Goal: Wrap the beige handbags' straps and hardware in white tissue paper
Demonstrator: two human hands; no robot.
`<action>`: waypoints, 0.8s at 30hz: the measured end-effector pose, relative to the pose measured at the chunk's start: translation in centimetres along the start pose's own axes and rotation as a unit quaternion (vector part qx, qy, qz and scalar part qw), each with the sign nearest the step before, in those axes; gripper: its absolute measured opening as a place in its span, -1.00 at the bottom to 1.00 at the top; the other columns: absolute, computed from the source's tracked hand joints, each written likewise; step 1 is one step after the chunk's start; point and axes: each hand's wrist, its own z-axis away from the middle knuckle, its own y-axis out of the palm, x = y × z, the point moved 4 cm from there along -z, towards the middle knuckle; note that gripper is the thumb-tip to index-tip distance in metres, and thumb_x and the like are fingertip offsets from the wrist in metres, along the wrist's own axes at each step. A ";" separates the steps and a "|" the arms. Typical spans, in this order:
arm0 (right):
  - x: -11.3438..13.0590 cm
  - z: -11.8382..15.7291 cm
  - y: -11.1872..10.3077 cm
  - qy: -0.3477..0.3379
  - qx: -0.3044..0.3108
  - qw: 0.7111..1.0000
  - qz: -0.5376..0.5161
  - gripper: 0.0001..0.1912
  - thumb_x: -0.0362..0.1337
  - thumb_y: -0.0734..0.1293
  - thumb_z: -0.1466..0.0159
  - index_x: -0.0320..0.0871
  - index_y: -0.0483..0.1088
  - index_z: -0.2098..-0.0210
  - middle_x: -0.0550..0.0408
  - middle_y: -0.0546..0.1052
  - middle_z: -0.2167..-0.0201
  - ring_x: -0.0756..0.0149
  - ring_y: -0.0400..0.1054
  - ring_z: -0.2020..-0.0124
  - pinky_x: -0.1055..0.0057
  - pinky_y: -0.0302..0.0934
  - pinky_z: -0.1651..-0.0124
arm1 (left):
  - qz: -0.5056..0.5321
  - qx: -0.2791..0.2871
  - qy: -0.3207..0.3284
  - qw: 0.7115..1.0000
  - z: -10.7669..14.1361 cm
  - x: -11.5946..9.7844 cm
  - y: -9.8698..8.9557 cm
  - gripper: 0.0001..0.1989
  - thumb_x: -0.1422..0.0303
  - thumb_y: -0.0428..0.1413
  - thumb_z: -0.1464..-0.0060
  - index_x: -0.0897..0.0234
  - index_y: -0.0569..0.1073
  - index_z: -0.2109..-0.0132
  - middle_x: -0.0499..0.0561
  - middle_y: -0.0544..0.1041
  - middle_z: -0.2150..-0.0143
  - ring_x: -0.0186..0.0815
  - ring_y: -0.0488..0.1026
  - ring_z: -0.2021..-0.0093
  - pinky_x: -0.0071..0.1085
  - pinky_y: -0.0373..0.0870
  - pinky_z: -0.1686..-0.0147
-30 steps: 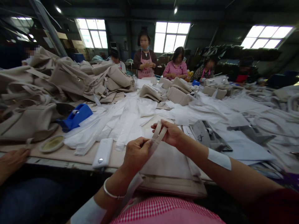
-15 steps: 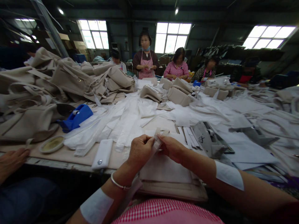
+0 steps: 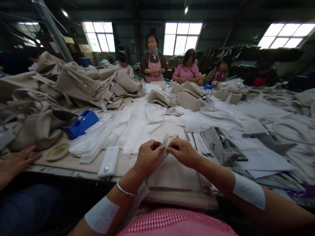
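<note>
My left hand (image 3: pixel 150 156) and my right hand (image 3: pixel 183 151) meet at the middle of the view, thumbs and fingertips pinched on a thin, translucent strip (image 3: pixel 165 140). Its looped upper ends stick up between the fingers. More of the pale material hangs under my left hand and along that forearm. Beneath both hands lies a stack of beige pieces (image 3: pixel 174 178) at the table's front edge. Just beyond my right hand are narrow white strips (image 3: pixel 198 144) and a grey tape dispenser (image 3: pixel 221 147).
Left are a white phone-like device (image 3: pixel 108 161), a round dish (image 3: pixel 57 151), a blue dispenser (image 3: pixel 82 124), a co-worker's hand (image 3: pixel 18 164) and piled beige bags (image 3: pixel 73 82). White sheets (image 3: pixel 137 121) cover the middle. Several people sit or stand across the table.
My right hand has shifted slightly right and its fingers have re-formed their pinch. The co-worker's hand at the left has moved right and up, with its fingers spread.
</note>
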 end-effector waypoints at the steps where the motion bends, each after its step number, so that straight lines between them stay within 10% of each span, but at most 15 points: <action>1: -0.1 0.1 -0.1 -0.013 0.002 1.000 -0.005 -0.82 -0.32 0.34 -0.21 -0.11 0.37 0.54 0.13 0.42 0.49 0.32 0.28 0.42 0.38 0.12 0.32 | 0.023 0.013 -0.005 1.000 -0.1 0.3 -0.1 -0.75 0.20 0.21 -0.01 0.32 0.56 0.26 0.02 0.61 0.36 -0.32 0.50 0.35 -0.45 0.40 0.35; 7: -0.7 0.9 -1.0 0.005 0.023 1.000 0.003 -0.86 -0.30 0.31 -0.23 -0.11 0.38 0.47 0.14 0.46 0.50 0.32 0.28 0.44 0.38 0.10 0.34 | 0.069 0.125 -0.003 0.990 -1.2 0.8 -0.5 -0.53 0.32 0.14 -0.08 0.29 0.42 -0.16 -0.04 0.59 0.39 -0.38 0.47 0.47 -0.47 0.37 0.43; 14: -2.9 1.1 -1.0 0.078 0.063 0.988 -0.117 -0.91 -0.28 0.35 -0.17 -0.11 0.47 0.31 0.18 0.51 0.49 0.32 0.37 0.44 0.38 0.21 0.33 | -0.235 0.204 0.218 0.925 -2.1 -2.2 -1.2 -0.78 0.45 0.08 -0.10 0.21 0.60 0.18 0.05 0.64 0.25 -0.26 0.55 0.24 -0.40 0.38 0.20; 24: -3.8 1.4 -1.7 0.129 0.077 0.988 -0.042 -0.86 -0.31 0.42 -0.06 -0.09 0.55 0.34 0.14 0.56 0.48 0.24 0.41 0.40 0.32 0.23 0.28 | -0.497 0.193 0.280 0.798 -3.1 -2.3 -0.7 -0.83 0.49 0.02 -0.13 0.33 0.52 0.30 0.16 0.57 0.37 -0.17 0.53 0.38 -0.31 0.43 0.36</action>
